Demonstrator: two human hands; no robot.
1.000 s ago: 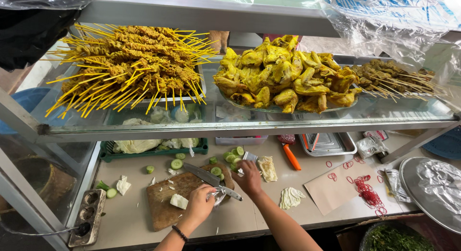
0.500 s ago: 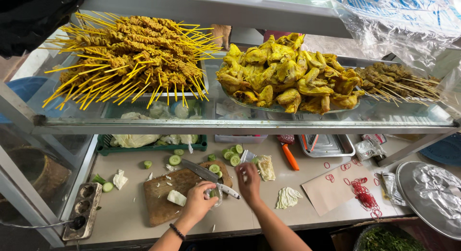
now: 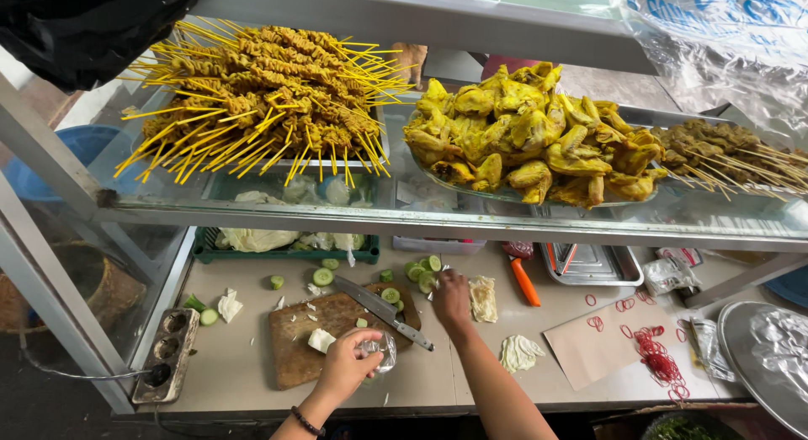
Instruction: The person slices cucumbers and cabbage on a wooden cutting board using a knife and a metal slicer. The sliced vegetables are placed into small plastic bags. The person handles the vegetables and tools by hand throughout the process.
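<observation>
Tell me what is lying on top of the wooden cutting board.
On the cutting board: a knife, a white chunk and cucumber slices. The left hand covers its near right edge, so anything there is hidden.

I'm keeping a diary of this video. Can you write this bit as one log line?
left hand: holds small clear bag | right hand: on cucumber slices | knife: lying on cutting board

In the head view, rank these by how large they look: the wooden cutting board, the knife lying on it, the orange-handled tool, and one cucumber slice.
1. Wooden cutting board, clearly largest.
2. Knife, long but thin.
3. Orange-handled tool, shorter than the knife; its upper end is hidden under the shelf, so this rank is unsure.
4. Cucumber slice, smallest.
</observation>
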